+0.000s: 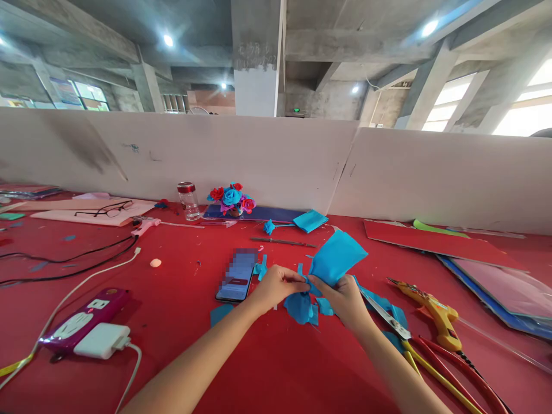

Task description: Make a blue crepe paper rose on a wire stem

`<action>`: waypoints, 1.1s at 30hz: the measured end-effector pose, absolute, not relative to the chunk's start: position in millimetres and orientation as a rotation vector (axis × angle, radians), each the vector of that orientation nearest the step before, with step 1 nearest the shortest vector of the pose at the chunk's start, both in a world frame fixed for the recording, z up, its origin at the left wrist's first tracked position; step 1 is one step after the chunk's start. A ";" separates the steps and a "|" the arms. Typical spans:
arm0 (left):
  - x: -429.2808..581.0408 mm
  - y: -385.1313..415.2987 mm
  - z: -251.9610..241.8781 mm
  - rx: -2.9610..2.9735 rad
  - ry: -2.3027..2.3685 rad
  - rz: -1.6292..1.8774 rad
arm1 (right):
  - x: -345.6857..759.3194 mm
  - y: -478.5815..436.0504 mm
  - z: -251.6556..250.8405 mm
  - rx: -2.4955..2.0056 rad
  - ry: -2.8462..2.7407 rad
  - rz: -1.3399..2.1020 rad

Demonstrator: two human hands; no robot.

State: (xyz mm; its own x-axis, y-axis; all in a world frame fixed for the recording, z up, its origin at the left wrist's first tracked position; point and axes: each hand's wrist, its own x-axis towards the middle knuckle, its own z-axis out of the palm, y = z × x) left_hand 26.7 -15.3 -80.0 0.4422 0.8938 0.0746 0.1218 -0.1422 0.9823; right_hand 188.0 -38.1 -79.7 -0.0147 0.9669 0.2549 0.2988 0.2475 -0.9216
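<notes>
2 hands [276, 286] angle inward, nearly meeting, each pinching blue paper [339, 257].

Left fingers [295, 276] and right fingers [322, 288] pinch blue paper [338, 258].

**A craft workshop in a bare building**

I believe that this place is a craft workshop, set inside a large unfinished building. High above my left hand [273, 291] and my right hand [347, 303], I see raw concrete beams [366, 46], a rough pillar [253, 37] and bright lamps [168, 40]. Beyond my grip, a pale partition [237, 144] borders the red worktable [276, 374]. To the right of my grip lie a yellow glue gun [440, 317], long scissors [401, 329] and coloured sheets [500, 283]; just below it there are blue scraps [325, 306]. Farther ahead, to the left, artificial flowers [232, 197] stand.
</notes>
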 end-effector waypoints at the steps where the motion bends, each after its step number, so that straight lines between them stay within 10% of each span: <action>1: 26.6 -15.3 -79.9 1.575 0.930 0.868 | 187.7 -38.7 -78.8 -1.233 -1.518 0.831; 33: 24.7 -14.7 -78.0 1.631 0.838 0.761 | 190.9 -35.3 -77.3 -1.120 -1.472 0.860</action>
State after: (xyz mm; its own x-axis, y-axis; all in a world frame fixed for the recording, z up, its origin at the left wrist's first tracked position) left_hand 24.7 -14.7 -78.0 0.5440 0.8372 0.0554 0.1359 -0.1531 0.9788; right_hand 190.9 -35.3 -77.3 -0.0142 0.9514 0.3077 0.1991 0.3042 -0.9316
